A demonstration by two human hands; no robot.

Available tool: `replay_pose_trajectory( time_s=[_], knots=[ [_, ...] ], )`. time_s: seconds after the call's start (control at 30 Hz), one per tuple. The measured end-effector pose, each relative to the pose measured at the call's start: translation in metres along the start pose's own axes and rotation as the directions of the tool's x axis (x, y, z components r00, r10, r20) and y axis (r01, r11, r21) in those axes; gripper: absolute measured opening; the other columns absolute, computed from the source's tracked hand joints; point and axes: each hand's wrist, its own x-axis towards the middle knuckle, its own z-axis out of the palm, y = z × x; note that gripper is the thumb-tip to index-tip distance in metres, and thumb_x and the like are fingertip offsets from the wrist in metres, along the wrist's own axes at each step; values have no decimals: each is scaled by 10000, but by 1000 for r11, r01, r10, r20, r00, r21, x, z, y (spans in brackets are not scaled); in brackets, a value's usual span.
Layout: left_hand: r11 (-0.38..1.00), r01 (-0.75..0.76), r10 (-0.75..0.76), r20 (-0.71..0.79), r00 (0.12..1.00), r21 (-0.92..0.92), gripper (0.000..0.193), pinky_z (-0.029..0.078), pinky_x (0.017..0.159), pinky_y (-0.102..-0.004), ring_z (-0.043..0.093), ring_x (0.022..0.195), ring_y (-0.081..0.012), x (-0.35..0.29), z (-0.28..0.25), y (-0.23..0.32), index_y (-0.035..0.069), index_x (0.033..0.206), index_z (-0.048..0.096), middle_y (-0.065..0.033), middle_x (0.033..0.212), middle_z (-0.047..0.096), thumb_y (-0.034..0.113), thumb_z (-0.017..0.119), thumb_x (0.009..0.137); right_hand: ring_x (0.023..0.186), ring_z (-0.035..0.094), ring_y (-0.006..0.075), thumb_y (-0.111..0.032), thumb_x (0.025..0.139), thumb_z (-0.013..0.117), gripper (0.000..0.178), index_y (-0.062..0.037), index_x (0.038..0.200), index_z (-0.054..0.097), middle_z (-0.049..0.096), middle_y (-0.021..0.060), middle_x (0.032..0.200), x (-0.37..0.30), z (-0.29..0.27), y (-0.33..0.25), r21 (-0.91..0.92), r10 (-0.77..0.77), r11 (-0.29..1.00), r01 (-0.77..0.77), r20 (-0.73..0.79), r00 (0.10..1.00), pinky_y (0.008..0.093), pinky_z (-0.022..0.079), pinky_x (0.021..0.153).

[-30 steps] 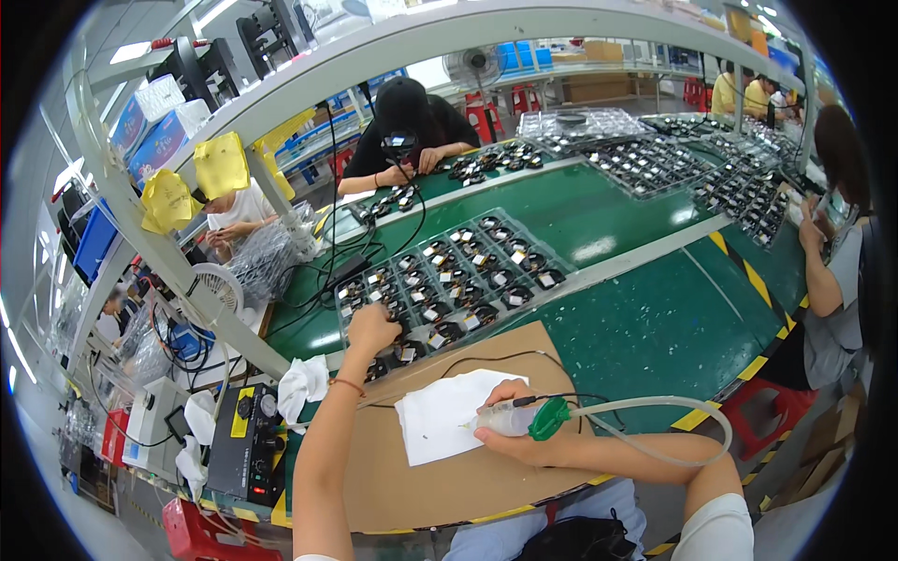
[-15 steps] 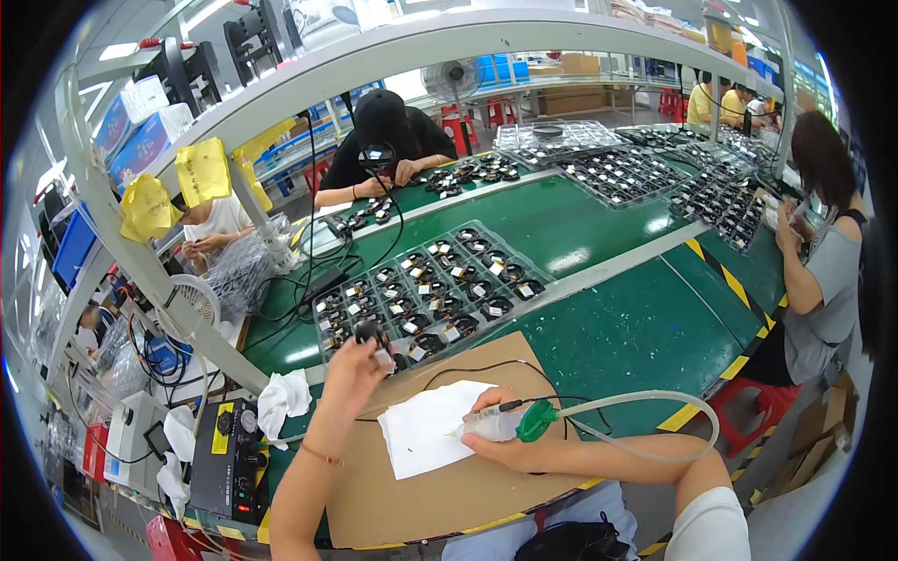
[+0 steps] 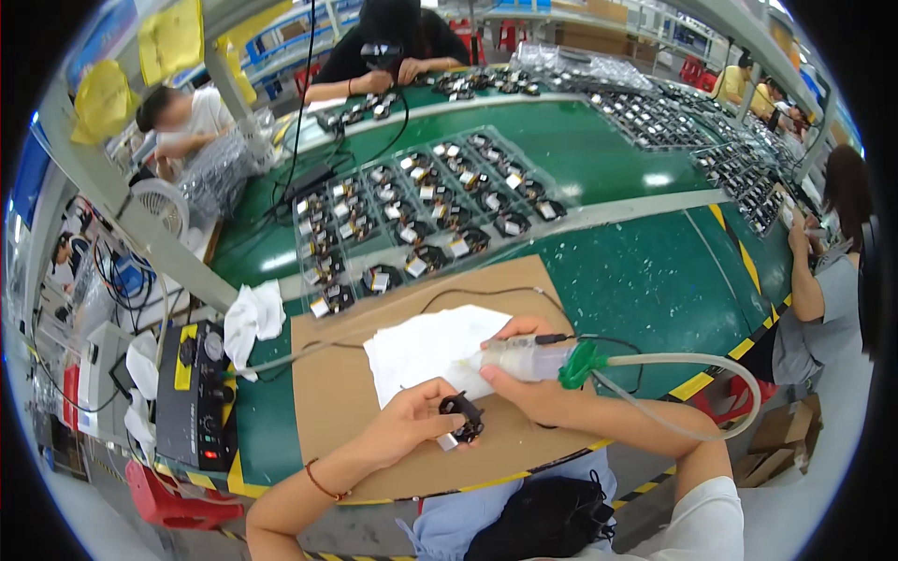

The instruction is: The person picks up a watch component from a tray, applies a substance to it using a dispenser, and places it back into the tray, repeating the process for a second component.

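My left hand (image 3: 412, 425) is closed around a small black ring-shaped part (image 3: 470, 411) with a white piece on it, above the cardboard sheet (image 3: 360, 458). In my right hand (image 3: 538, 391) lies a clear dispensing syringe (image 3: 530, 361), its tip pointing left toward the held part. A green cap (image 3: 582, 365) at its rear joins a pale air hose (image 3: 683, 359). Beneath the syringe tip is a white paper sheet (image 3: 402, 348). Beyond the cardboard, a clear compartment tray (image 3: 382, 245) carries several similar black parts.
A black control box (image 3: 195, 397) with a gauge stands at the left, white cloths (image 3: 253, 313) beside it. A metal post (image 3: 154, 238) rises at the left. More filled trays (image 3: 645, 117) lie far right. People work across the table and at both sides.
My left hand has come from the tray down to the cardboard with the black part. The right hand still holds the syringe over the paper. My view has tilted downward.
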Motion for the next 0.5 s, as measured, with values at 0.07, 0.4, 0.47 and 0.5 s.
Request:
replay_pose_trajectory(
  time_s=[0.07, 0.4, 0.47, 0.5],
  knots=[
    [994, -17, 10, 65, 998, 105, 258, 510, 673, -282, 609, 792, -155, 1, 2, -2, 15, 1089, 443, -100, 999, 572, 9, 560, 859, 794, 583, 123, -120, 739, 720, 395, -28, 1014, 451, 592, 91, 911, 0, -1, 7, 5, -77, 997, 78, -106, 991, 254, 464, 660],
    [865, -269, 285, 27, 958, 423, 506, 461, 755, -275, 550, 912, -145, -10, 9, -6, 39, 1187, 376, -101, 1087, 492, -10, 611, 741, 770, 558, 171, -205, 796, 643, 406, -97, 1043, 339, 456, 105, 932, -12, -26, -13, 213, -50, 977, 27, 101, 994, 300, 495, 710],
    [846, -140, 172, -16, 985, 514, 568, 454, 851, -271, 489, 1051, -160, -12, 10, -3, 51, 1192, 363, -75, 1128, 427, -85, 631, 711, 698, 557, 186, -211, 765, 682, 450, -102, 1043, 345, 444, 101, 910, -10, -26, -10, 123, -248, 967, 225, 232, 941, 309, 506, 658],
    [854, -129, 167, -30, 986, 505, 568, 454, 851, -271, 489, 1051, -160, -12, 8, -4, 51, 1192, 363, -75, 1128, 427, -85, 631, 711, 646, 549, 190, -193, 714, 730, 504, -93, 1033, 353, 435, 94, 855, -8, -24, -9, 121, -276, 960, 251, 282, 919, 312, 509, 622]
  ],
)
